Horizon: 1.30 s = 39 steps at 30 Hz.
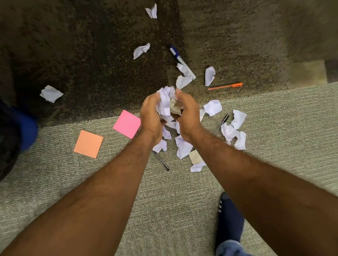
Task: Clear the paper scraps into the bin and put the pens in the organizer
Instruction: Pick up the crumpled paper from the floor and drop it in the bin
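My left hand and my right hand are cupped together around a bundle of crumpled white and beige paper scraps, held above the carpet. Several more white scraps lie below and around my hands, such as one pile to the right and one scrap far left. A blue marker lies beyond my hands, an orange pen to the right. One black pen lies under my left wrist, another by the right pile. A bin with a blue rim and black liner sits at the left edge.
A pink sticky note and an orange sticky note lie flat on the light carpet left of my hands. My foot in a dark sock stands at the lower right. Dark carpet covers the far half of the floor.
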{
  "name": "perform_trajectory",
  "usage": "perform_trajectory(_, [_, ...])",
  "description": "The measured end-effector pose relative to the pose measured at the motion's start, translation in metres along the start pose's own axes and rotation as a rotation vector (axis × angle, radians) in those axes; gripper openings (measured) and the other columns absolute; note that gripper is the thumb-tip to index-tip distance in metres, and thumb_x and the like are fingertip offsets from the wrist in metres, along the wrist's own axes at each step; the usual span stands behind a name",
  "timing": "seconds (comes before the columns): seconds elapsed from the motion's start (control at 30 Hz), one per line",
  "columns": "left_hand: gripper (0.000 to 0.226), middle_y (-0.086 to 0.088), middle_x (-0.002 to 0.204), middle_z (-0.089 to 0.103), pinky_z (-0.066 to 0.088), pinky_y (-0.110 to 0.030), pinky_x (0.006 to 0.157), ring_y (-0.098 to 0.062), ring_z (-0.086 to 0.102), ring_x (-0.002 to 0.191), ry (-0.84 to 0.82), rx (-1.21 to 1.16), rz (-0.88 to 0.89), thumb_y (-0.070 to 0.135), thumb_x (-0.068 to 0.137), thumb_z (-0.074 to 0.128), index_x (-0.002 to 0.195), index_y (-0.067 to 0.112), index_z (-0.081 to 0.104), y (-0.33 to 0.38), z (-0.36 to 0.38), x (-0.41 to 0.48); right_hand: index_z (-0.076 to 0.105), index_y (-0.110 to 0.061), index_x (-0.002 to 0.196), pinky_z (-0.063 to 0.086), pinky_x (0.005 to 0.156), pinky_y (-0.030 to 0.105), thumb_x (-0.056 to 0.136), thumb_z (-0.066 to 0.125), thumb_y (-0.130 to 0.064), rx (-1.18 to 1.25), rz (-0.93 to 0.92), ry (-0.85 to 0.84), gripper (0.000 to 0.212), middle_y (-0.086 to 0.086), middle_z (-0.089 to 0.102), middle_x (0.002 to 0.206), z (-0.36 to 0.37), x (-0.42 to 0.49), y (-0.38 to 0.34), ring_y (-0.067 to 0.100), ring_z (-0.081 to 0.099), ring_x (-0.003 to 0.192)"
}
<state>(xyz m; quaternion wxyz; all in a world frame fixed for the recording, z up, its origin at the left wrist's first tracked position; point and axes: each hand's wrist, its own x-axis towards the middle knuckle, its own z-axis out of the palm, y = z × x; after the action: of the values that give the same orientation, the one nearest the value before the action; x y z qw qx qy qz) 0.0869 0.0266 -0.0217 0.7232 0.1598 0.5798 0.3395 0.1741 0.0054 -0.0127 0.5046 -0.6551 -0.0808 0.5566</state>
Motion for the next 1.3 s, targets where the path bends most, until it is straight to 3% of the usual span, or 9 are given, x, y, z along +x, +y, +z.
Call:
perform_trajectory(0.1, [0.016, -0.003, 0.089, 0.073, 0.055, -0.033, 0.063, -0.016, 0.069, 0.078, 0.046, 0.028, 0.110, 0.032, 0.087, 0.066, 0.099, 0.022, 0.066, 0.004, 0.005, -0.006, 0.072, -0.012, 0.089, 0.056, 0.067, 0.033, 0.082, 0.068, -0.035, 0.065, -0.012, 0.061, 0.024, 0.007, 0.072, 0.082, 0.012, -0.007, -0.004, 0.019, 0.068, 0.075])
perform_trajectory(0.17, [0.010, -0.012, 0.103, 0.072, 0.058, -0.046, 0.074, -0.021, 0.069, 0.087, 0.084, 0.094, 0.181, 0.023, 0.085, 0.071, 0.093, 0.026, 0.066, 0.006, 0.008, -0.011, 0.068, -0.007, 0.090, 0.054, 0.063, 0.031, 0.082, 0.071, -0.031, 0.050, -0.048, 0.107, 0.025, 0.007, 0.070, 0.079, 0.021, -0.014, -0.005, 0.016, 0.065, 0.072])
perform_trajectory(0.23, [0.015, -0.015, 0.112, 0.070, 0.056, -0.049, 0.085, -0.026, 0.069, 0.097, 0.124, 0.081, 0.209, 0.019, 0.084, 0.072, 0.095, 0.027, 0.064, 0.010, 0.012, -0.019, 0.066, -0.008, 0.085, 0.052, 0.056, 0.025, 0.085, 0.071, -0.024, 0.057, -0.071, 0.153, 0.017, 0.004, 0.067, 0.075, 0.031, -0.021, -0.007, 0.013, 0.063, 0.067])
perform_trajectory(0.37, [0.030, 0.011, 0.100, 0.068, 0.058, -0.028, 0.074, -0.008, 0.070, 0.089, 0.147, 0.010, 0.247, 0.012, 0.084, 0.068, 0.109, 0.025, 0.058, 0.019, 0.014, -0.039, 0.068, -0.002, 0.095, 0.053, 0.060, 0.027, 0.089, 0.067, -0.021, 0.095, -0.060, 0.203, 0.020, 0.007, 0.073, 0.081, 0.046, -0.036, -0.017, 0.015, 0.069, 0.070])
perform_trajectory(0.57, [0.034, 0.009, 0.099, 0.071, 0.057, -0.020, 0.069, -0.002, 0.071, 0.085, 0.110, 0.005, 0.270, 0.007, 0.086, 0.066, 0.119, 0.016, 0.061, 0.046, 0.003, -0.067, 0.073, -0.002, 0.093, 0.053, 0.056, 0.023, 0.089, 0.062, -0.013, 0.116, -0.087, 0.206, 0.015, 0.006, 0.071, 0.076, 0.068, -0.065, -0.032, 0.014, 0.067, 0.066])
perform_trajectory(0.73, [0.033, -0.007, 0.110, 0.072, 0.060, -0.040, 0.085, -0.020, 0.072, 0.098, 0.153, -0.041, 0.282, 0.011, 0.086, 0.066, 0.117, 0.021, 0.062, 0.077, -0.029, -0.100, 0.071, -0.010, 0.081, 0.052, 0.057, 0.025, 0.088, 0.062, -0.015, 0.085, -0.067, 0.122, 0.012, 0.001, 0.070, 0.070, 0.107, -0.106, -0.038, 0.013, 0.067, 0.064])
perform_trajectory(0.9, [0.033, -0.006, 0.109, 0.073, 0.059, -0.027, 0.076, -0.017, 0.073, 0.095, 0.231, -0.116, 0.388, 0.007, 0.086, 0.065, 0.116, 0.022, 0.062, 0.118, -0.083, -0.131, 0.069, -0.005, 0.081, 0.049, 0.051, 0.021, 0.088, 0.060, -0.009, 0.101, -0.080, -0.023, 0.012, 0.000, 0.068, 0.065, 0.169, -0.149, -0.034, 0.009, 0.064, 0.057])
perform_trajectory(1.1, [0.033, -0.012, 0.112, 0.072, 0.059, -0.035, 0.083, -0.026, 0.071, 0.101, 0.362, -0.187, 0.490, 0.005, 0.084, 0.065, 0.113, 0.022, 0.063, 0.169, -0.155, -0.156, 0.068, -0.008, 0.075, 0.050, 0.052, 0.021, 0.089, 0.057, -0.003, 0.090, -0.055, -0.238, 0.018, -0.002, 0.068, 0.063, 0.249, -0.188, -0.019, 0.009, 0.064, 0.058])
perform_trajectory(1.3, [0.032, -0.008, 0.112, 0.072, 0.060, -0.038, 0.084, -0.022, 0.072, 0.099, 0.533, -0.163, 0.541, 0.016, 0.080, 0.067, 0.111, 0.025, 0.064, 0.204, -0.232, -0.159, 0.073, -0.014, 0.076, 0.053, 0.060, 0.028, 0.082, 0.064, -0.014, -0.013, 0.014, -0.373, 0.011, 0.004, 0.070, 0.072, 0.325, -0.207, 0.013, 0.015, 0.065, 0.065])
